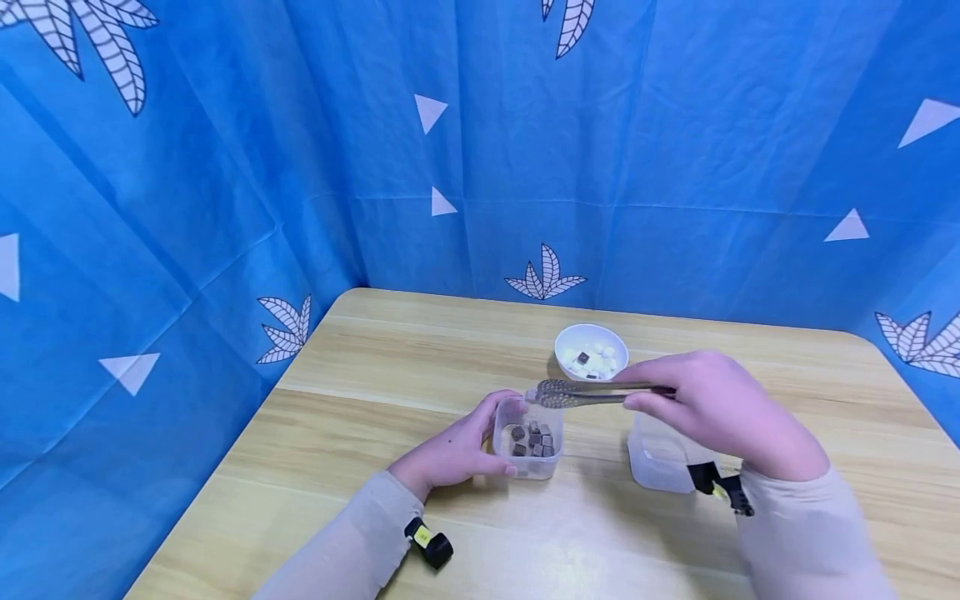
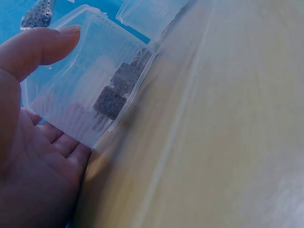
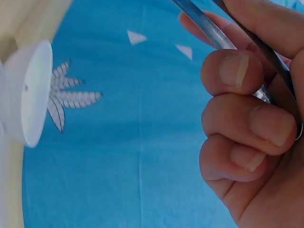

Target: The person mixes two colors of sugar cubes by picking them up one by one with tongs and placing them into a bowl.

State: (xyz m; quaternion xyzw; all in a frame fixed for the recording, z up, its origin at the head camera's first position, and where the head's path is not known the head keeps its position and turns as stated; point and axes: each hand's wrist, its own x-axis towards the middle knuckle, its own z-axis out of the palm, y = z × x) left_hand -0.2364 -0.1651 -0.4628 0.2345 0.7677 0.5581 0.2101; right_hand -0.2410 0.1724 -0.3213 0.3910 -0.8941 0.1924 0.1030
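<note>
My left hand point(image 1: 461, 446) grips a clear plastic container point(image 1: 534, 471) from its left side, thumb toward me and fingers round the far side. Inside lie several dark brown cubes point(image 1: 537, 437), also visible through the wall in the left wrist view. With curled fingers my right hand point(image 1: 712, 412) holds metal tongs point(image 1: 557, 401), which reach leftward above the container's far rim. At the tongs' tips shows a small pale piece point(image 1: 531, 396). In the right wrist view, the fingers point(image 3: 249, 118) wrap round the tong arms point(image 3: 209, 28).
Behind the tongs stands a white bowl point(image 1: 560, 342) with several white pieces and a few dark cubes in it. A second clear container point(image 1: 660, 477) sits below my right hand, partly hidden by it. Blue patterned cloth point(image 1: 480, 150) hangs round the wooden table point(image 1: 360, 375).
</note>
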